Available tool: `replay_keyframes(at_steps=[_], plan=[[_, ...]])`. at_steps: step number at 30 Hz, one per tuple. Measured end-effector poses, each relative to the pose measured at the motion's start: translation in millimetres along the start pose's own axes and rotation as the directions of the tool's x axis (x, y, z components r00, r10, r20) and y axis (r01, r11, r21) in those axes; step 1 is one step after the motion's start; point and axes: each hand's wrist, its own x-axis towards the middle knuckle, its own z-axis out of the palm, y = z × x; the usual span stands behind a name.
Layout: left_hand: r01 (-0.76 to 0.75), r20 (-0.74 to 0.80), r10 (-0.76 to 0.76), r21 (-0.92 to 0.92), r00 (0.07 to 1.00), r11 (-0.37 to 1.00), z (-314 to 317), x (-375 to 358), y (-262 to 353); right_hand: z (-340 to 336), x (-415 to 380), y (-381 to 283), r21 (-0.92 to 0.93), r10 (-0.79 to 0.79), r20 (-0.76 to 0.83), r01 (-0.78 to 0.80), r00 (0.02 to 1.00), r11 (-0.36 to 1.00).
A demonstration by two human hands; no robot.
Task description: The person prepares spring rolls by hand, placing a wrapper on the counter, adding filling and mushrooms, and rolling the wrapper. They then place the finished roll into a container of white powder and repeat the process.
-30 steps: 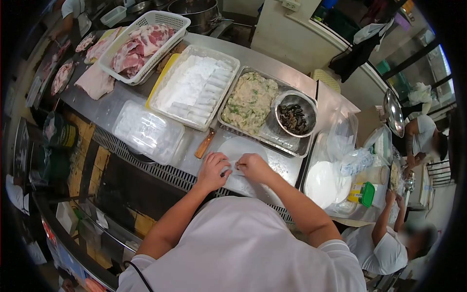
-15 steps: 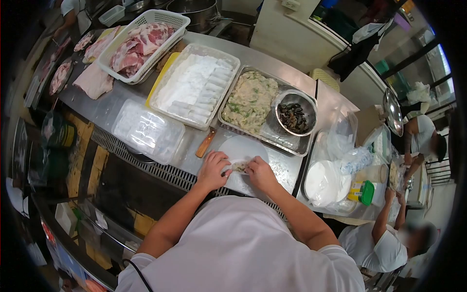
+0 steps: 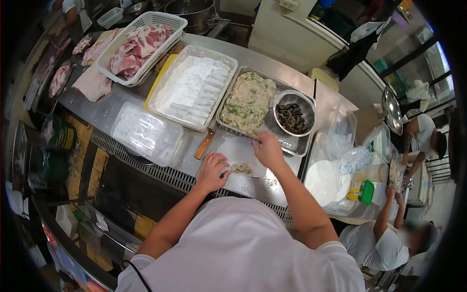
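A round, thin white wrapper [image 3: 232, 148] lies on the steel counter, with a short strip of pale, speckled filling [image 3: 242, 168] across its near part. My left hand [image 3: 212, 173] has its fingers curled and the thumb and forefinger closed at the wrapper's left end, beside the filling. My right hand [image 3: 269, 151] is at the wrapper's far right edge, by the front rim of a metal tray [image 3: 224, 121]. Its fingertips point down and are partly hidden. Inside that tray are a pale minced mixture with green bits [image 3: 248, 100] and a steel bowl [image 3: 311, 104] of dark pieces.
A knife's wooden handle [image 3: 204, 145] lies left of the wrapper. A white tray [image 3: 150, 104] holds powder and pale rolls; a lidded plastic box [image 3: 146, 134] sits nearer. Raw meat fills a white basket [image 3: 168, 41]. Stacked white wrappers [image 3: 321, 182] lie right. Other people [image 3: 379, 243] work there.
My right hand has left the filling and moved away from me to the tray's front edge. The strip of filling is now uncovered. My left hand stays at the wrapper's left end.
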Motion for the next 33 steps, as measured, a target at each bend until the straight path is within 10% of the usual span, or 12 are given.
replay_keyframes(at_steps=[7,33], plan=[[-0.018,-0.031,0.018,-0.003,0.999,1.000,0.9,-1.1,-1.0,30.7,55.0,24.3,-0.204,0.021,0.361,0.057,0.932,0.977],[0.001,-0.010,-0.001,0.005,1.000,1.000,-0.6,-0.8,0.9,4.4,53.5,46.0,-0.113,0.176,0.444,-0.140,0.879,0.984]])
